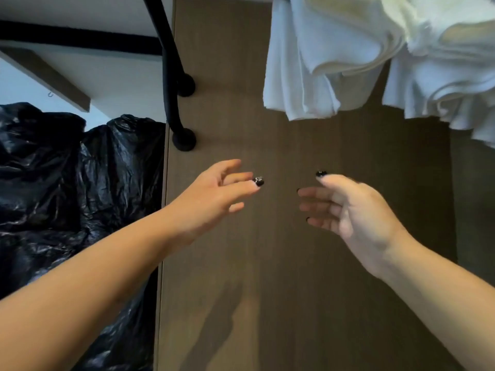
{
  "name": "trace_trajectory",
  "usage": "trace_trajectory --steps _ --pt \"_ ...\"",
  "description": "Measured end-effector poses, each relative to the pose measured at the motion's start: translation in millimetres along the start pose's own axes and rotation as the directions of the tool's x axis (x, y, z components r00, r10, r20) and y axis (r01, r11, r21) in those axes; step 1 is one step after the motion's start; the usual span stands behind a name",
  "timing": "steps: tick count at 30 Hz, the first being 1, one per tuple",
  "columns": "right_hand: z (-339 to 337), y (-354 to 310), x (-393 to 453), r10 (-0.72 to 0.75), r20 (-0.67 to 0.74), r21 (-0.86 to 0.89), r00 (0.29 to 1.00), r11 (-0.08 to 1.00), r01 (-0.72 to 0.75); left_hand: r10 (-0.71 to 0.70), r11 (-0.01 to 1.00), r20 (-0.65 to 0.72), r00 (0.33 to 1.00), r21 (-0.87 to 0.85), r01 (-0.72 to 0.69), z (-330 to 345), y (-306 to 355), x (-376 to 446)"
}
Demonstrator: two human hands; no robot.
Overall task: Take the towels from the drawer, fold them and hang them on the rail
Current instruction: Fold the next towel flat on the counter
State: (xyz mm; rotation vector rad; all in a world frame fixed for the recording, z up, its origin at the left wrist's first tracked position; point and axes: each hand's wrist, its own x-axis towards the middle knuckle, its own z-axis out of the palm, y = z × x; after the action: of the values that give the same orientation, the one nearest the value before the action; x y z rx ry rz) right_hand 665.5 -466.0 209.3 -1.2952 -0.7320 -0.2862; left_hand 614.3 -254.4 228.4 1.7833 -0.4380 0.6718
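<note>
Now the fingers (312, 207) of the right hand (356, 210) and left hand (214, 194) spread loosely, holding nothing, at mid frame over the wooden panel (241, 263). White towels (361, 54) hang upper right, above both hands and nearer the right one.

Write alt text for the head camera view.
Two bare hands, left hand and right hand, reach forward empty and open in front of a brown wooden panel. White towels hang above at upper right; a black rail and black plastic bag sit left.
</note>
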Motion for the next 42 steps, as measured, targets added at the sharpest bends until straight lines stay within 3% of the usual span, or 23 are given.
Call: trace_trajectory --steps 7,13,17,22,30,34,39,42 --pt "28 83 -56 -0.006 0.174 -0.396 0.985 0.915 0.076 -0.029 0.949 0.089 0.996 0.314 0.0 -25 -80 -71" --pt "51 157 -108 0.122 0.374 -0.602 0.92 0.786 0.141 -0.169 0.85 0.125 0.978 0.521 0.08 -36 -157 -134" --pt "59 200 -132 0.262 0.48 -0.721 0.837 0.661 0.207 -0.296 0.821 0.129 0.946 0.541 0.183 -41 -204 -170" --pt "60 250 -149 0.38 0.581 -0.8 0.72 0.432 0.417 -0.477 0.738 0.128 0.87 0.596 0.316 -48 -266 -214" --pt "72 362 -210 0.687 0.483 -0.873 0.544 0.324 0.365 -0.693 0.585 0.15 0.705 0.688 0.429 -46 -376 -284" --pt "92 417 -232 0.782 0.408 -0.912 0.471 0.32 0.259 -0.692 0.535 0.16 0.704 0.768 0.351 -45 -424 -292" --pt "115 463 -250 0.847 0.289 -0.949 0.446 0.316 0.014 -0.736 0.418 0.125 0.666 0.857 0.301 -53 -464 -307" --pt "119 472 -264 0.826 0.229 -0.96 0.514 0.28 -0.022 -0.708 0.395 0.061 0.704 0.86 0.323 -55 -474 -310"
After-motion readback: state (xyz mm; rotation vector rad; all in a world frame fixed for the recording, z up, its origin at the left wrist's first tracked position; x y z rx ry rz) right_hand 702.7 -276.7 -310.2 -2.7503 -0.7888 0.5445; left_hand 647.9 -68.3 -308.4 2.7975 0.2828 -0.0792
